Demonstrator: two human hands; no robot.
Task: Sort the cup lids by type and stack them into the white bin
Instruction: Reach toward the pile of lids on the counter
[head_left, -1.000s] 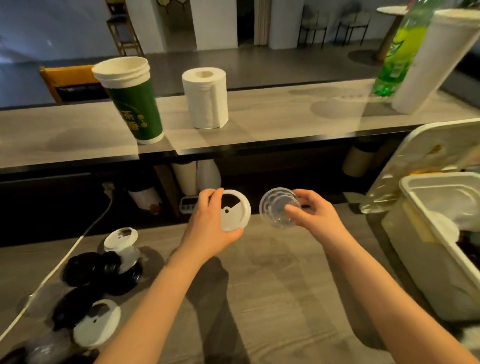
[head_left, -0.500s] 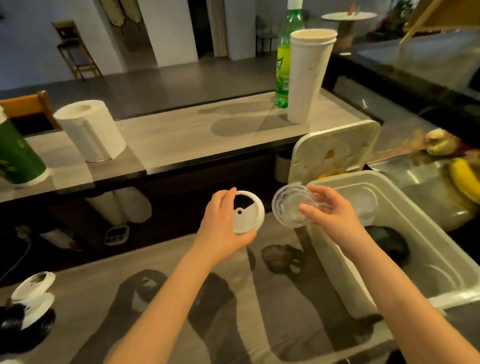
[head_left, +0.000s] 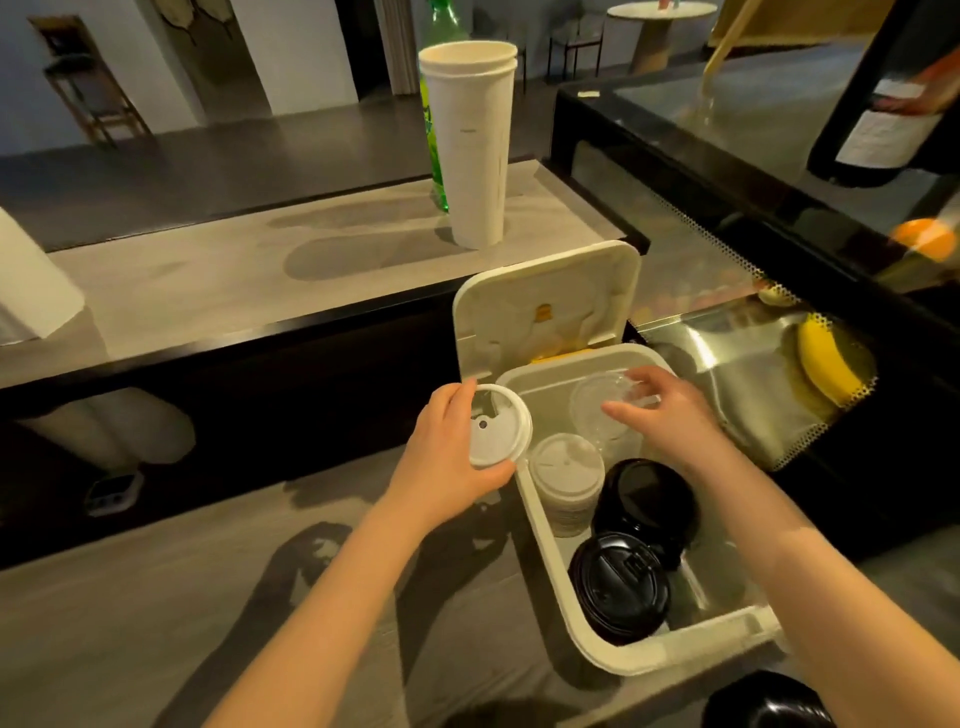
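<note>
White paper cups (head_left: 475, 145) stand stacked on the upper bench (head_left: 208, 280) with a green bottle (head_left: 434, 150) just behind them. A glass display case (head_left: 727, 249) holding a banana (head_left: 826, 364) sits to the right of the white bin (head_left: 550, 525). The bin's hinged cover (head_left: 545, 306) stands open at the far end. Inside, a stack of white lids (head_left: 566, 473) leans against the left wall, with two stacks of black lids (head_left: 647, 501) beside and nearer. The left hand (head_left: 447, 447) has its fingers curled round the rim of a white lid (head_left: 496, 434), just outside the bin's left wall over the lower bench (head_left: 156, 597). The right hand (head_left: 670, 415) pinches a clear lid (head_left: 602, 405) by its edge above the bin's far end. Half a second ago that clear lid hung outside the bin's near corner; the white lid has also come closer to the bin.
</note>
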